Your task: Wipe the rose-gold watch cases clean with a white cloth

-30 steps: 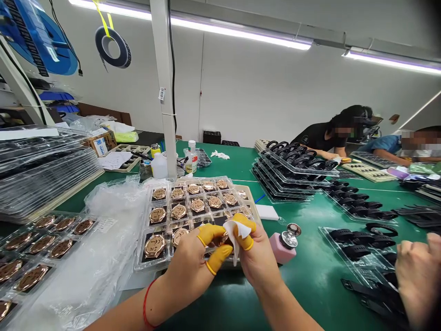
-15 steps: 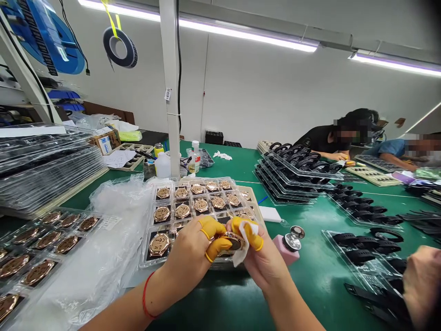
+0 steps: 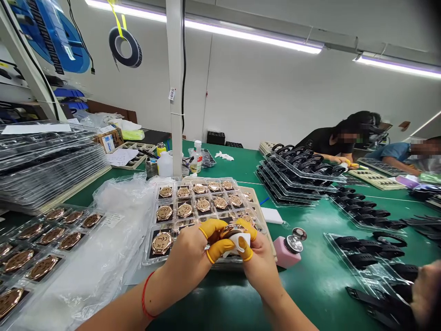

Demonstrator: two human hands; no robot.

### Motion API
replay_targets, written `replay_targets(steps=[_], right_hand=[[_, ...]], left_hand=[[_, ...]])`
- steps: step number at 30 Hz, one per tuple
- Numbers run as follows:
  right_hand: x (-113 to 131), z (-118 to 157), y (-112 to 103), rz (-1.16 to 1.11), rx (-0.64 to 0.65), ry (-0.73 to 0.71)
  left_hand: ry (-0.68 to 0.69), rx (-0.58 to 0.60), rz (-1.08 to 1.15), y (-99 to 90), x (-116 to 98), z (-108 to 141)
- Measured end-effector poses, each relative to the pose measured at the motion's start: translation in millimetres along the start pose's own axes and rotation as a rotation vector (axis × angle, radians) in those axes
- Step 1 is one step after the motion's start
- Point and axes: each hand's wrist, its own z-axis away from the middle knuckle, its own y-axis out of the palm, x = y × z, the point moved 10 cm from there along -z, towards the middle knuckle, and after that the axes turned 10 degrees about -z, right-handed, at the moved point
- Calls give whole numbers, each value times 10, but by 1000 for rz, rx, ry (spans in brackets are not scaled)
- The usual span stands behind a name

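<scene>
Yellow finger cots cover some fingertips on both hands. My left hand (image 3: 193, 250) is closed on a gold-rimmed watch case (image 3: 231, 230), held above the front of a clear tray. My right hand (image 3: 257, 253) pinches a white wipe (image 3: 237, 241) against the watch case, which is partly hidden by fingers and wipe. Behind and below them, the clear tray (image 3: 151, 241) holds rows of rose-gold watch cases, backs with printed marks facing up. Just right of my right hand stands a pink pump bottle (image 3: 288, 250) with a metal top.
At left are another tray of watch cases (image 3: 51, 234), plastic bags (image 3: 99, 257) and stacked clear trays (image 3: 44, 170). Black watch straps fill trays (image 3: 303, 170) at right. A co-worker's hand (image 3: 427, 289) shows at the right edge; two people sit farther back. A post (image 3: 175, 92) rises ahead.
My right hand has turned and brought the wipe lower, across the near side of the watch case. The view has shifted slightly. The co-worker's hand at right has moved lower and rightward.
</scene>
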Motion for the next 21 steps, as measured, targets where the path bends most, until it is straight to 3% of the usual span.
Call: replay_targets(steps=[5, 11, 14, 18, 21], right_hand=[[173, 47, -43, 277, -34, -210], [366, 150, -131, 329, -77, -421], [246, 87, -163, 164, -97, -300], [-89, -1, -60, -245, -74, 37], [-186, 6, 42, -438, -38, 198]], left_hand=[[34, 31, -7, -1, -4, -18], [51, 50, -16, 24, -40, 13], [53, -13, -24, -15, -30, 0], [114, -154, -46, -129, -50, -16], [209, -136, -78, -107, -119, -10]])
